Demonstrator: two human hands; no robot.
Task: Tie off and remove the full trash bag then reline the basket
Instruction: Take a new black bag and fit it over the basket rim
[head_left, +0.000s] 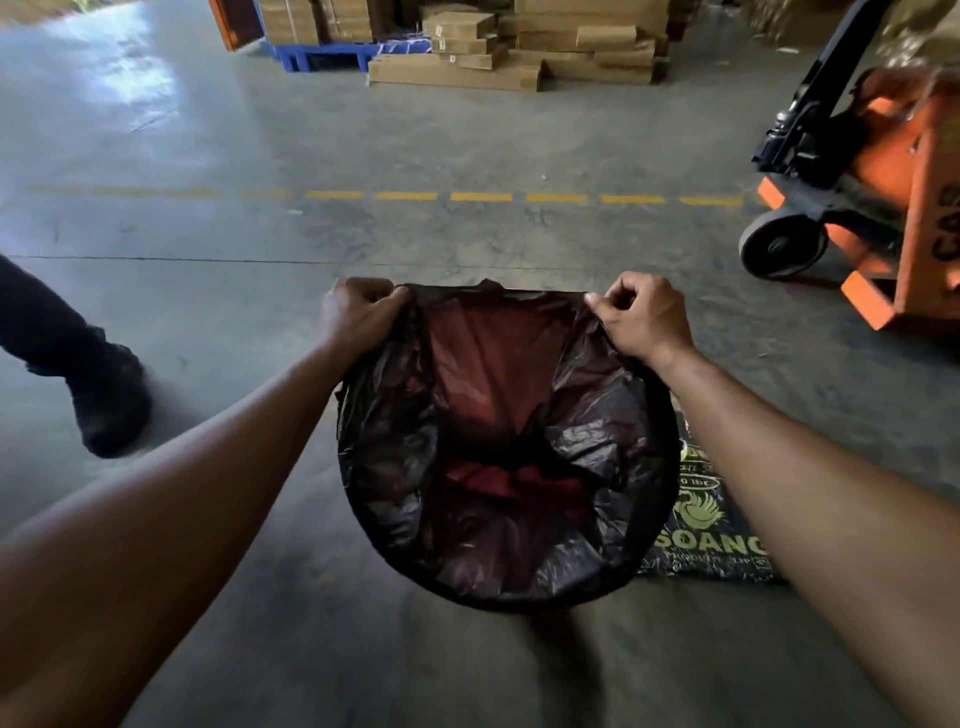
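A round basket (470, 597) stands on the concrete floor right below me, lined with a thin black trash bag (587, 447). The red inside of the basket shows through the plastic. My left hand (358, 314) is shut on the bag's edge at the far left of the rim. My right hand (641, 317) pinches the bag's edge at the far right of the rim. The stretch of bag between the two hands is pulled taut across the far side. Inside, the bag looks slack and holds no visible rubbish.
A black printed sack (711, 525) lies flat on the floor just right of the basket. An orange pallet jack (872, 187) stands at the right. Another person's dark leg and shoe (104, 395) are at the left. Cardboard boxes (519, 47) on a blue pallet (322, 54) sit beyond the yellow dashed line.
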